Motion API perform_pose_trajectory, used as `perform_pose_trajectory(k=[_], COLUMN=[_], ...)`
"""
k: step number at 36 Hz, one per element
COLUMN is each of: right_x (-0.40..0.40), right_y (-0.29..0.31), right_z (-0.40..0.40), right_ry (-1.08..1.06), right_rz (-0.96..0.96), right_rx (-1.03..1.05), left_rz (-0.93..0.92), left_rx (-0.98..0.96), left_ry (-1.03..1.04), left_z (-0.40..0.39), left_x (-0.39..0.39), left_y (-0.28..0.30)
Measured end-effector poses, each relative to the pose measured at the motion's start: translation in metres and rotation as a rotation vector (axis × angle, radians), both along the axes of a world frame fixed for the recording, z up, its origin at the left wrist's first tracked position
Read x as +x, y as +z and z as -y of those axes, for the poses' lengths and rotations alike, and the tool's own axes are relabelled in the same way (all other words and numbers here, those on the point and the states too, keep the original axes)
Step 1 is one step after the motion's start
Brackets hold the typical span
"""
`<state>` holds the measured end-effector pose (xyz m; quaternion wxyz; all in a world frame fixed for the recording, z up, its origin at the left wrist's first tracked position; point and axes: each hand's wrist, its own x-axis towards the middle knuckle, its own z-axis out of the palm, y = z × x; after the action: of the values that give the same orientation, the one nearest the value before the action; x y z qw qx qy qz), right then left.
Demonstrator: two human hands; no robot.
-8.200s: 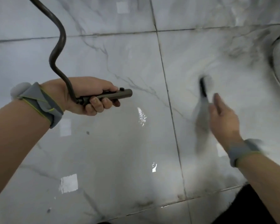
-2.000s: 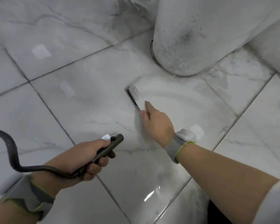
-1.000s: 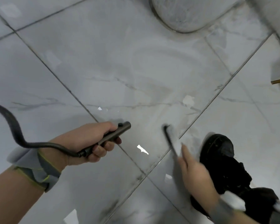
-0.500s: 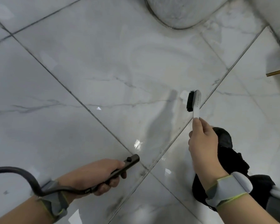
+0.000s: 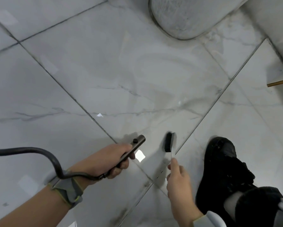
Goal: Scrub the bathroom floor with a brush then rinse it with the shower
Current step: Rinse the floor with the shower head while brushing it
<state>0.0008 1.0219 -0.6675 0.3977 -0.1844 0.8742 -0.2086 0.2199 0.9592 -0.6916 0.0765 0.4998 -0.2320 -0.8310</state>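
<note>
The scrubbing step looks to be in hand. The right hand (image 5: 178, 179) is wrapped round the white handle of a small black-bristled scrubbing brush (image 5: 169, 143), whose bristle head sits low over, perhaps touching, the pale grey marble-look tiled floor (image 5: 91, 76), just beside a dark grout line (image 5: 201, 115). The left hand (image 5: 111, 159) is closed round a slim dark metal shower wand (image 5: 134, 148), its nozzle end pointing toward the brush; a dark flexible hose (image 5: 31, 149) trails from it off to the left. No water shows at the nozzle. The two hands are near each other but apart, each clamped on its own tool. A black fuzzy slipper (image 5: 222, 163) stands on the floor just right of the brush, and the rounded white ceramic toilet base (image 5: 183, 18) sits further up. Faint curved smears mark the tile between the two.

Next, I judge, the brush needs pressing down and sweeping along the grout and the darker patches near the lower tiles; then the wand's button must be worked to wash the loosened grime away.
</note>
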Motion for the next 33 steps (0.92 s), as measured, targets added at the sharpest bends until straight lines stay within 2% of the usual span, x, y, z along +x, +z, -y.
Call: perform_pose_trajectory(k=[7,13,21,26,29,33], right_x=[0.01,0.004,-0.007,-0.009,-0.011,-0.007], right_y=[-0.013,-0.001,-0.008,-0.012,-0.016,-0.019], right_z=[0.002,0.021,0.027,0.03,0.029,0.033], right_ry=[0.078,0.144,0.236,0.283,0.263,0.267], right_rz=[-0.003,0.02,-0.021,-0.062,-0.079,-0.085], right_rx=[0.049,0.046,0.074,0.073,0.082,0.078], left_rz=[0.078,0.152,0.295,0.307,0.229,0.167], left_rx=[-0.057,-0.105,-0.203,-0.222,-0.149,-0.074], left_ry=[0.149,0.271,0.442,0.53,0.45,0.15], left_z=[0.02,0.043,0.08,0.092,0.087,0.064], left_x=[0.009,0.033,0.071,0.079,0.073,0.063], left_y=[-0.007,-0.009,-0.013,-0.013,-0.009,-0.003])
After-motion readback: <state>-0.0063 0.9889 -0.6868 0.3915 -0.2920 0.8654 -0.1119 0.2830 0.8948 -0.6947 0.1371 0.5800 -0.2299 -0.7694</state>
